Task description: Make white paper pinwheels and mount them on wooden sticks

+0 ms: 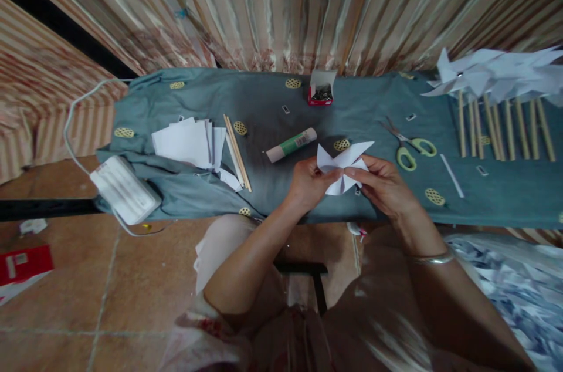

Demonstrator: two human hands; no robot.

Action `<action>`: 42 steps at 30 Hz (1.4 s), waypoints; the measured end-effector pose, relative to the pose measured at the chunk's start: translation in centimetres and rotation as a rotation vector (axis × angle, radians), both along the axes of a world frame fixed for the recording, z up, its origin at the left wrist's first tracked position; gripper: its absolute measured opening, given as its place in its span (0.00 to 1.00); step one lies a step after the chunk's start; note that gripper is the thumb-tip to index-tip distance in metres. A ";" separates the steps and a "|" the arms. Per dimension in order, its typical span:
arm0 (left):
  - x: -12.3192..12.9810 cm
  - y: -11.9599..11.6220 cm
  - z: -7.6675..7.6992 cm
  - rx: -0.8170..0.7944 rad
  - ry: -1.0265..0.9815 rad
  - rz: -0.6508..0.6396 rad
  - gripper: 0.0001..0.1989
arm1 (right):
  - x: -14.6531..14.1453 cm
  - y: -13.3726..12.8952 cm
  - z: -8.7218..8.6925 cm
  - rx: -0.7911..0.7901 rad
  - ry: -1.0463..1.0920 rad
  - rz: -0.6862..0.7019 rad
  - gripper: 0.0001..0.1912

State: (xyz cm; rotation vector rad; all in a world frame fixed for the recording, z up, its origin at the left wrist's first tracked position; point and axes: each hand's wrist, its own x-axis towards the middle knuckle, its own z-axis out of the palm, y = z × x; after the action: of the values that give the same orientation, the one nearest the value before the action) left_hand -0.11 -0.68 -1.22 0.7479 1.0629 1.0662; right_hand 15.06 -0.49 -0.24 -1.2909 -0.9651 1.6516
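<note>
A white folded paper pinwheel point(347, 156) is held between my two hands above the table's front edge. My left hand point(310, 182) grips its left side, thumb on the centre. From the right, my right hand point(383, 184) pinches it, its thumb also pressed near the centre. Beyond it lies a green and white glue stick point(291, 145). Scissors with green handles point(409, 146) rest open to the right, beside a thin white paper strip point(452, 175). A small red box point(321, 90) of dark metal pieces stands open at the back.
White paper sheets point(182, 143) and thin wooden sticks point(237, 152) lie at left, near a white power strip point(127, 189) with a cable. Finished pinwheels point(501, 73) on sticks lie at far right. A striped curtain point(281, 8) hangs behind the cloth-covered table point(264, 190).
</note>
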 end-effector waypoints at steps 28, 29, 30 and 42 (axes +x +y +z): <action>0.2 0.1 0.4 0.038 0.028 0.029 0.11 | 0.6 0.6 0.3 0.053 0.019 0.072 0.17; 0.2 0.2 0.5 0.036 0.023 0.046 0.12 | 0.6 0.7 0.3 0.054 0.021 0.070 0.17; 0.2 0.3 0.6 0.031 0.017 0.063 0.12 | 0.6 0.7 0.3 0.058 0.026 0.069 0.17; 0.3 0.4 1.1 -0.024 -0.065 0.089 0.17 | 1.1 0.7 0.2 0.057 0.052 0.088 0.15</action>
State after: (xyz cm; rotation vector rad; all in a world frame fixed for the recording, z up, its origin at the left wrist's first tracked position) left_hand 0.17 -0.31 -0.15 0.6471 1.0592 1.1438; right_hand 16.15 0.22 -0.02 -1.1770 -1.0426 1.7037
